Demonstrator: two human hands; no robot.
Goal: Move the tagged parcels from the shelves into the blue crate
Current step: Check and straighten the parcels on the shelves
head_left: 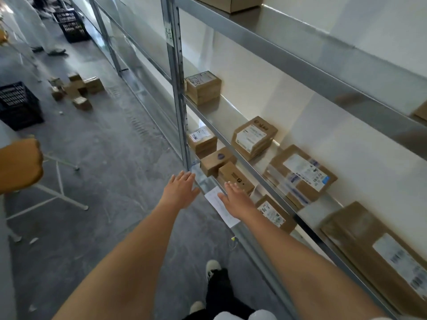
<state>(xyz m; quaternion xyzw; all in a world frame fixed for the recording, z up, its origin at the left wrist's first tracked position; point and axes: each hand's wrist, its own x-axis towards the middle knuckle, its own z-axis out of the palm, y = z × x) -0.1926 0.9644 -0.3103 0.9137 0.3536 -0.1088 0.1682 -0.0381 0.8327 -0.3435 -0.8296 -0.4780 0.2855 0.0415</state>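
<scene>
Both my arms reach toward a metal shelf unit [242, 162] on the right. My left hand [181, 191] is flat and open, empty, just in front of the shelf post [179, 100]. My right hand [235, 200] is open too, hovering over a white paper sheet [219, 207] and close to a small brown parcel [235, 179] on the lower shelf. Beside that one lie a parcel with a dark round sticker [217, 159] and a labelled parcel [202, 139]. The middle shelf carries several labelled cardboard parcels [254, 137]. A dark blue crate [19, 106] stands on the floor far left.
A heap of small cardboard boxes [76, 91] lies on the grey floor. A second dark crate [71, 25] stands farther back near a person's legs [44, 31]. An orange stool [19, 165] on a white frame is at left. My shoes [213, 269] show below.
</scene>
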